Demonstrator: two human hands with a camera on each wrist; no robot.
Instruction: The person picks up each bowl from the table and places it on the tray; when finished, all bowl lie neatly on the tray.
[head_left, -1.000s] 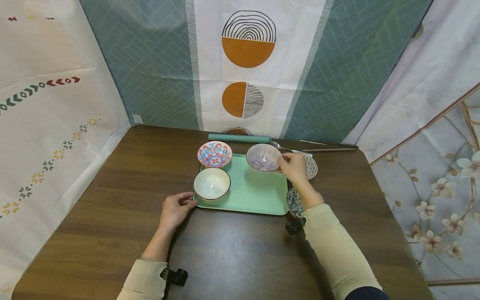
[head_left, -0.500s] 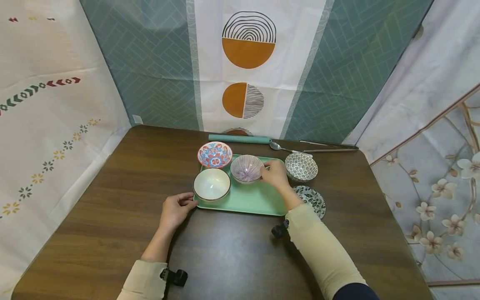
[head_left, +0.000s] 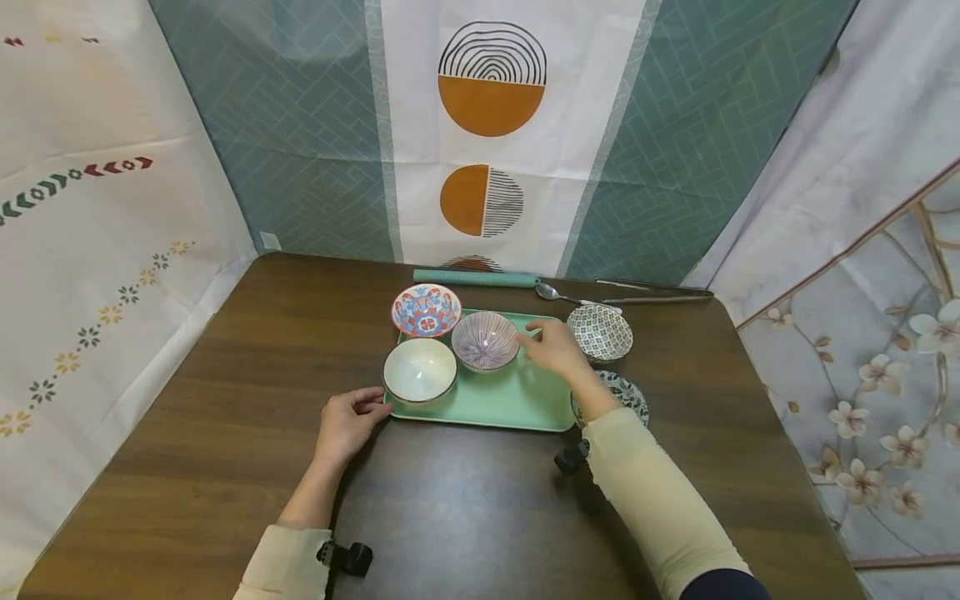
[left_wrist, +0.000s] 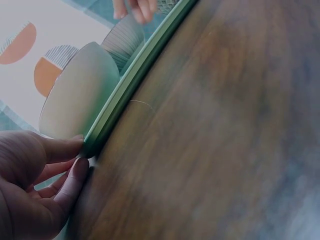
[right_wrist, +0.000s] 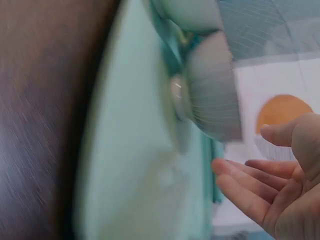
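A green tray (head_left: 517, 400) bears a white bowl with a dark rim (head_left: 420, 371) at its left and a purple-striped bowl (head_left: 485, 342) beside it. At the tray's back left corner is a red-and-blue patterned bowl (head_left: 426, 311). My left hand (head_left: 348, 425) pinches the tray's front left corner between thumb and finger, as the left wrist view shows at the tray edge (left_wrist: 120, 95). Just right of the striped bowl, my right hand (head_left: 555, 348) has its fingers spread; the right wrist view shows a gap between this hand (right_wrist: 280, 185) and the striped bowl (right_wrist: 212, 90).
Right of the tray stand a lattice-patterned bowl (head_left: 600, 332) and a dark floral dish (head_left: 626, 396), partly behind the right forearm. Along the table's back edge lie a teal roll (head_left: 474, 278), a spoon (head_left: 550, 292) and chopsticks (head_left: 660, 298). Curtains (head_left: 315, 167) hang behind.
The striped bowl has moved left and down onto the tray next to the white bowl. My right hand has let go of it and drawn slightly right. The left hand keeps its place.
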